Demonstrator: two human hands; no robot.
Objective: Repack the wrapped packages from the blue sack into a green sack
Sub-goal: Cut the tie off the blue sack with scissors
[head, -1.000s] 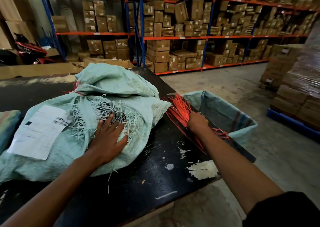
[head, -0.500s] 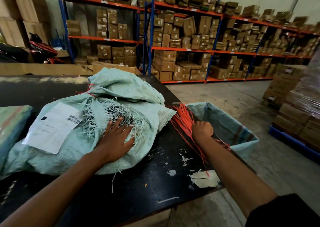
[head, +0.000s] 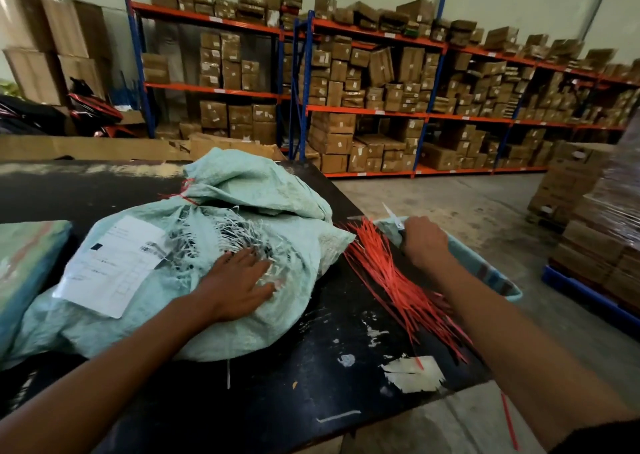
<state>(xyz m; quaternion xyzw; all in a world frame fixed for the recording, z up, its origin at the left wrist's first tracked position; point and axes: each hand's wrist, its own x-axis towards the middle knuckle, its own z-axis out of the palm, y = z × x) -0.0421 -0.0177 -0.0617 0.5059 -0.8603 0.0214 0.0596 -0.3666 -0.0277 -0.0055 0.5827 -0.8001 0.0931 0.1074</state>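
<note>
The right hand (head: pixel 424 242) is now lifting scissors (head: pixel 393 216) clear of the red ties (head: pixel 391 280), gripping them, while the left hand (head: pixel 239 282) keeps pressing flat and open on the frayed green sack (head: pixel 214 318), so cutting looks next.

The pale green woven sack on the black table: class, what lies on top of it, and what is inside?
On the pale green woven sack lie a white paper label and the left hand. Its contents are hidden.
</note>
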